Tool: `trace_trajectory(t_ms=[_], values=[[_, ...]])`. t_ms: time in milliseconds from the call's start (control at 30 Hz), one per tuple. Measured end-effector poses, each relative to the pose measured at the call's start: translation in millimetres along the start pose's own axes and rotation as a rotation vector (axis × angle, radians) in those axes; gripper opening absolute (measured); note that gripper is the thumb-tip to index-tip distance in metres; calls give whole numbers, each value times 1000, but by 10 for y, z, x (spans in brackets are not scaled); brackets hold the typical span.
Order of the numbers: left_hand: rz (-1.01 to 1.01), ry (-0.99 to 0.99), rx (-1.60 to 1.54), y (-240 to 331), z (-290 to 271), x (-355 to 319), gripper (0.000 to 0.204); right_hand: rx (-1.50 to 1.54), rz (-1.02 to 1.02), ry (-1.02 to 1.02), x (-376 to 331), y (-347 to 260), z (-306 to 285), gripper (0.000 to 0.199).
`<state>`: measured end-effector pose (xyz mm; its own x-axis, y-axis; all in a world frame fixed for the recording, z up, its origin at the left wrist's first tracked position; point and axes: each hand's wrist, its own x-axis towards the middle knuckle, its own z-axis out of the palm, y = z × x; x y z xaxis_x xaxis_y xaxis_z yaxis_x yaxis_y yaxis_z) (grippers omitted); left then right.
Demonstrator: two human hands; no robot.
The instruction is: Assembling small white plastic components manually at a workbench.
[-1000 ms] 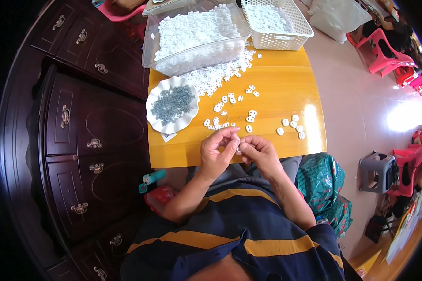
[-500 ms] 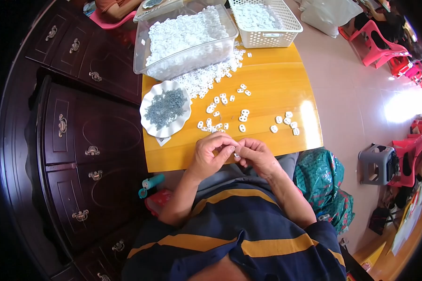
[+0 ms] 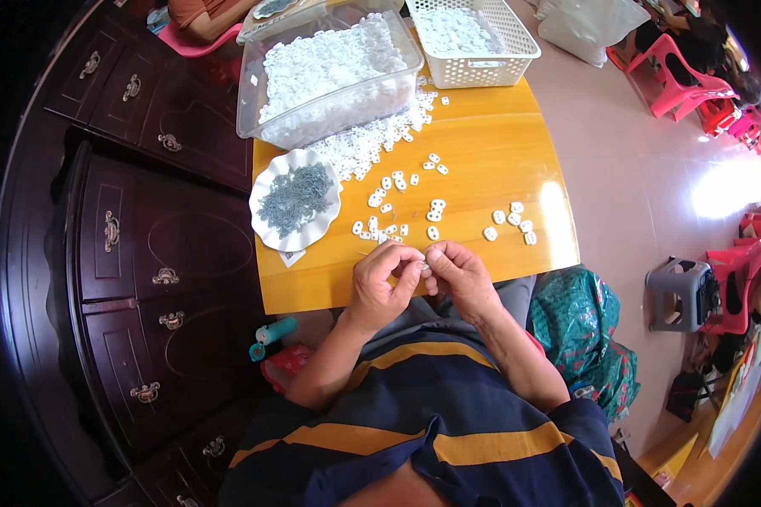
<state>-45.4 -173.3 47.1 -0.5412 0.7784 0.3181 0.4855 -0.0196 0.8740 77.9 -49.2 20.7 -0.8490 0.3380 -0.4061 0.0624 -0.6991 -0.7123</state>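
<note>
At the near edge of the wooden table [image 3: 499, 135], my two hands meet at the fingertips. My right hand [image 3: 462, 277] is closed in a pinch on a small white plastic piece [image 3: 425, 266], mostly covered by the fingers. Thumb and forefinger of my left hand [image 3: 382, 277] press together against it; whatever they grip is hidden. Just beyond lie several loose white two-hole pieces [image 3: 433, 230], some with dark spots in their holes. A white scalloped plate [image 3: 266, 221] left of them holds a heap of grey screw-like bits [image 3: 296, 198].
A clear plastic bin [image 3: 330, 110] full of white pieces stands at the far left, with more spilled before it. Beside it is a white perforated basket [image 3: 482, 76]. Dark drawers [image 3: 194, 245] border the left; a green bag [image 3: 579, 338] and grey stool [image 3: 679, 291] are right.
Both hands have risen slightly toward the table, fingertips still together. The white piece has turned and shows less between the fingers. The whole view has shifted a little.
</note>
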Motion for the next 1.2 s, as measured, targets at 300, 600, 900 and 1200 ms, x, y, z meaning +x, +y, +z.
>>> trace_trajectory(t_ms=[300,600,900,1200], values=[[-123,34,-89,-58,43,-48,5,164,-53,-98,-9,122,-97,13],[-189,21,-120,-98,19,-75,11,-87,-192,11,-50,127,-36,12],[-253,15,-197,-161,79,-49,10,-267,-298,147,-105,133,16,11],[-326,-63,-172,-155,65,-43,11,-266,-342,121,-25,177,-82,18]])
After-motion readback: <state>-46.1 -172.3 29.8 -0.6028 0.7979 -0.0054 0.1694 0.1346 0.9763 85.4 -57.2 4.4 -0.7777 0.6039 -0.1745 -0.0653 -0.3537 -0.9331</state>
